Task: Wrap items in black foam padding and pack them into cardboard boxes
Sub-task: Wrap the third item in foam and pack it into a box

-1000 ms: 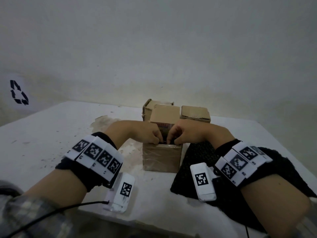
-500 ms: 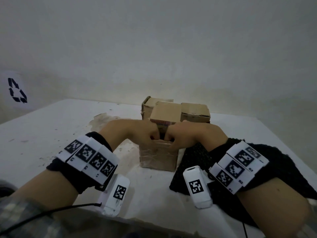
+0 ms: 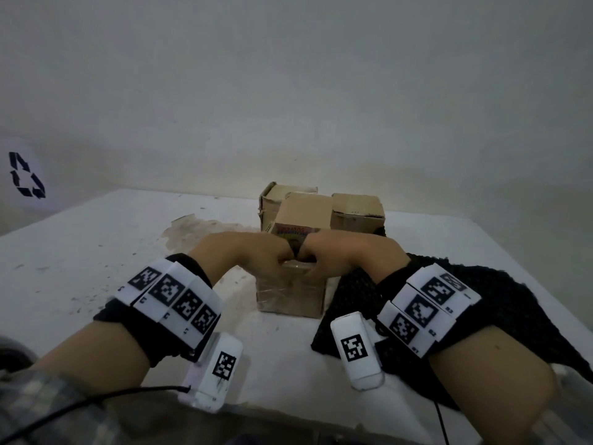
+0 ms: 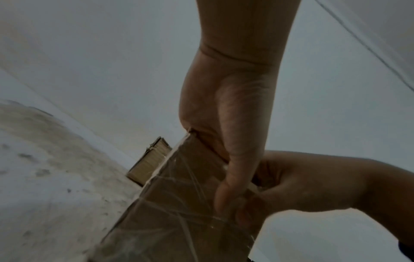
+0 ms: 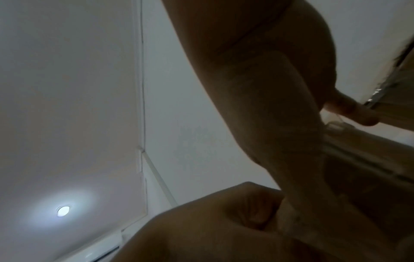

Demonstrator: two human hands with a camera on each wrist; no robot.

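both hands, left hand (image 3: 256, 252) and right hand (image 3: 340, 252), curl fingers over the near top edge of the cardboard box (image 3: 290, 297), apparently to seat its contents. black foam padding (image 3: 513, 303) lies at the box's 3 o'clock, within reach.

Can't see what's inside the tape-wrapped brown cardboard box (image 3: 290, 295); both fists cover its opening. Colourful print on its raised flap is too blurry to read. Black mesh foam sheet (image 3: 519, 303) mostly hidden under the right forearm.

Glossy clear tape is wrinkling over the brown cardboard box (image 3: 290, 295); black foam padding (image 3: 513, 303) is looking meshy; the white surface (image 3: 80, 252) is showing scuffs.
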